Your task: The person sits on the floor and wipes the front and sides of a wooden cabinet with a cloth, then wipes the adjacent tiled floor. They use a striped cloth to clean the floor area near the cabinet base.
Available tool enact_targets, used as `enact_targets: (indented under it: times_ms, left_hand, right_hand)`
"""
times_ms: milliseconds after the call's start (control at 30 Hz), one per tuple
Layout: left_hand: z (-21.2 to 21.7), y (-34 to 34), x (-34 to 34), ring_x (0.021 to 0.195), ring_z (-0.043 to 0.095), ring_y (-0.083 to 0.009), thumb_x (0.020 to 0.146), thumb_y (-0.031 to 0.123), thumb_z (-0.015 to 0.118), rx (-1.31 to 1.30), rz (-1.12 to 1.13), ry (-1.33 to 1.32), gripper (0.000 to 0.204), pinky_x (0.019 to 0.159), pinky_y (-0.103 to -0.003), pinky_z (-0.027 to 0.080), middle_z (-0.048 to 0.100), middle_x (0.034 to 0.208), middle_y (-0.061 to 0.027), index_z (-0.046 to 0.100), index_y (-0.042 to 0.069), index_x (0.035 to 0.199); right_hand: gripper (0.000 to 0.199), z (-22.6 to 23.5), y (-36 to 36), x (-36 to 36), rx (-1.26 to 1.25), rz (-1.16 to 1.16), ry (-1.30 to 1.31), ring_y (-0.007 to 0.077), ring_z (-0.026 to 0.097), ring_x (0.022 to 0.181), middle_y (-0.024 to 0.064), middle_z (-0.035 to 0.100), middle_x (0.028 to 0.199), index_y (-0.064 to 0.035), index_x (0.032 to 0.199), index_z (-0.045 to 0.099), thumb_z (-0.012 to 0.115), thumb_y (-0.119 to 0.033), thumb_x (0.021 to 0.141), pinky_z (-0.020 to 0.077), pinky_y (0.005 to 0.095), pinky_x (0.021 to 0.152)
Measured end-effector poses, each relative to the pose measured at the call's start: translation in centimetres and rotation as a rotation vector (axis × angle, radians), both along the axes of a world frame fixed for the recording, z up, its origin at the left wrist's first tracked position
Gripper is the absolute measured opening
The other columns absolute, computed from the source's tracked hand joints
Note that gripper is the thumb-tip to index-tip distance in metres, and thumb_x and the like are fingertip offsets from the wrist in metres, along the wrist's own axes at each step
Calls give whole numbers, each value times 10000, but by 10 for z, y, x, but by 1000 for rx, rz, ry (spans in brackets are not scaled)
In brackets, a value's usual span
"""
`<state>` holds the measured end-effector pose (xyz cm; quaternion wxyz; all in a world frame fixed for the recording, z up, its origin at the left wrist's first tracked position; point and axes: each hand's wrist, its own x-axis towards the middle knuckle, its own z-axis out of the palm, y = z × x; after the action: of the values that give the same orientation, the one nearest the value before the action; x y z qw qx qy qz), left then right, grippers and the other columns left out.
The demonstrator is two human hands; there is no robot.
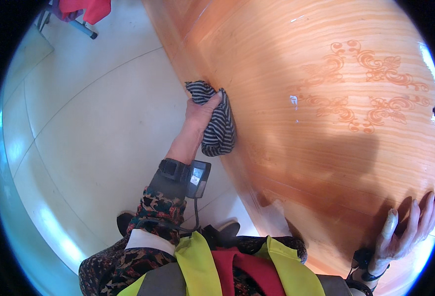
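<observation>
A black-and-grey striped cloth (220, 129) is bunched in my left hand (200, 114), with the thumb pressed over it. The cloth lies against the left edge of a glossy orange-brown wooden panel (276, 128) with carved scrollwork on its right part. Part of the cloth hangs down below the fingers, and the other fingers are hidden behind it. At the lower right, my right hand (407, 229) rests against the panel with its fingers spread and nothing in them.
Pale floor tiles (94, 113) spread out on the left. A stool or chair leg (84, 29) with red fabric (91, 9) over it stands at the upper left. A black device (198, 178) with a cable is strapped to my left wrist. My shoes show at the bottom.
</observation>
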<state>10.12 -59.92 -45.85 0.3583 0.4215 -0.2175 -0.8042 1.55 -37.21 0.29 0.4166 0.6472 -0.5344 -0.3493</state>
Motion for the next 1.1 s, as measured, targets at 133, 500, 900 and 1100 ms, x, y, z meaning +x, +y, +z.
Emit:
enact_targets:
  times_ms: [133, 500, 900, 1100]
  left_hand:
    - [5, 2, 4, 882, 667, -202, 806, 226, 774, 192, -139, 35, 410, 792, -332, 539, 689, 1002, -125, 621, -34, 1084]
    - [-8, -19, 8, 932, 656, -220, 883, 254, 688, 1, -234, 82, 457, 813, -341, 537, 678, 1063, -99, 559, -3, 1238]
    - [5, -12, 8, 1091, 587, -185, 838, 188, 745, -408, 9, -184, 641, 991, -335, 449, 609, 1221, -90, 410, -10, 1348]
    - [-6, -24, 10, 965, 644, -192, 769, 220, 798, -421, -7, -24, 611, 888, -321, 505, 666, 1069, -102, 496, 1, 1253]
  right_hand:
    - [362, -1, -5, 6, -21, -5, -32, 487, 455, 1245, 291, 499, 1351, -29, 1208, 564, 610, -262, 935, 353, 580, 1034]
    - [358, -9, -12, 9, -21, 94, -50, 492, 470, 1226, 287, 539, 1309, -7, 1165, 591, 617, -274, 928, 351, 577, 1032]
    - [353, -14, -23, 22, -65, 34, -93, 474, 474, 1237, 276, 540, 1314, -39, 1165, 591, 637, -285, 916, 321, 578, 1050]
    - [357, -9, -17, 19, -40, 16, -81, 497, 468, 1229, 291, 546, 1298, -28, 1173, 579, 618, -284, 927, 335, 591, 1037]
